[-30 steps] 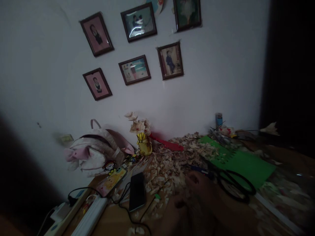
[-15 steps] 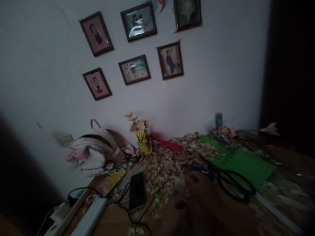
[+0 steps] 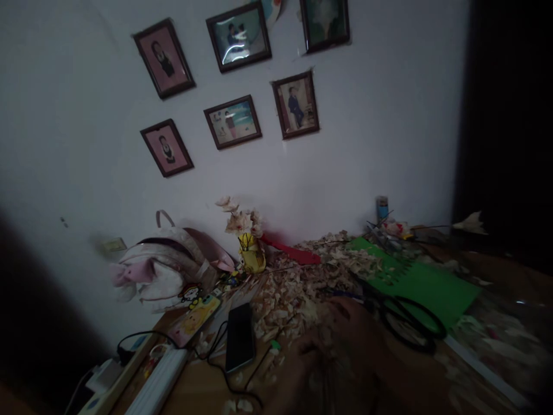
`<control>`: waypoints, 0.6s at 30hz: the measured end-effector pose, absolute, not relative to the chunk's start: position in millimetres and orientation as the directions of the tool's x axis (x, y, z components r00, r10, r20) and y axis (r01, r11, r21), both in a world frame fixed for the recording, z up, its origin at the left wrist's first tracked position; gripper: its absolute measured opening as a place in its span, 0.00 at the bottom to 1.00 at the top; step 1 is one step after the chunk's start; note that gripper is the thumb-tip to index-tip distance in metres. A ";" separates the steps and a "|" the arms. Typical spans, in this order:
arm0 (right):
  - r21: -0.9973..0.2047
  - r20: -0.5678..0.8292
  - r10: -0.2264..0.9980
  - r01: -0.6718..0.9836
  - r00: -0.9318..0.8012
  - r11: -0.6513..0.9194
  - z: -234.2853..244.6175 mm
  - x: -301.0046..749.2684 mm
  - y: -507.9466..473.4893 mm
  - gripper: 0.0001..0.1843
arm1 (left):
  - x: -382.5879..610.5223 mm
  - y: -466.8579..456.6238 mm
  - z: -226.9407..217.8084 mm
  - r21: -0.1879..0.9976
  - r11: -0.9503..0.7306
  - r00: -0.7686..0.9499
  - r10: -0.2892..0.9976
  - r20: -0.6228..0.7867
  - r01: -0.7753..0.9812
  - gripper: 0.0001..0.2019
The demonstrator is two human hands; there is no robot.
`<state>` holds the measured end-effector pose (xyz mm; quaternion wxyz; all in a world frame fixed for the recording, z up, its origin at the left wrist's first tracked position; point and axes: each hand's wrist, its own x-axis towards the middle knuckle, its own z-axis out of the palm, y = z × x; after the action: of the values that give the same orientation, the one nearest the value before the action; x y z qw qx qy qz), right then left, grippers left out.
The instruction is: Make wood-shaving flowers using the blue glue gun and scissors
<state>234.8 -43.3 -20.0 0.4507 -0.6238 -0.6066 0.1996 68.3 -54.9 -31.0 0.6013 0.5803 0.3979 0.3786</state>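
My two hands sit close together, dark and blurred, at the bottom middle of the view. My right hand [image 3: 349, 334] lies just left of black-handled scissors [image 3: 408, 325] and below a blue-handled tool [image 3: 345, 294]. My left hand [image 3: 298, 372] is lower, at the edge of a heap of pale wood shavings [image 3: 285, 305]. I cannot tell whether either hand holds anything. A green paper sheet [image 3: 425, 285] lies under the scissors' far side. To the left of my hands rests a black smartphone [image 3: 239, 337].
A pale pink backpack [image 3: 164, 265] leans on the wall beside a yellow pot of shaving flowers [image 3: 253, 259]. A white power strip [image 3: 158, 383] and black cables [image 3: 220, 351] lie at the lower left. Several framed photos [image 3: 233, 122] hang above.
My upper hand has shifted slightly up toward the blue-handled tool, and the two hands look closer together. The whole scene has moved a little left in view.
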 end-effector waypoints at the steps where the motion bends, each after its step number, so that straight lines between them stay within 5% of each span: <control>1: -0.792 0.309 0.934 0.593 0.180 0.148 -20.8 234.7 -43.3 0.16 | 68.4 -55.4 -29.8 0.999 0.041 0.398 0.917 -0.040 0.008 0.08; 18: -0.620 0.452 0.889 0.743 0.077 0.251 -29.0 235.1 -40.8 0.14 | 67.8 -54.0 -36.3 0.996 0.012 0.418 0.907 -0.049 0.092 0.08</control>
<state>235.1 -40.8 -29.0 0.4144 -0.6056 -0.6737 0.0877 67.8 -54.0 -36.3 0.5813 0.6091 0.4100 0.3507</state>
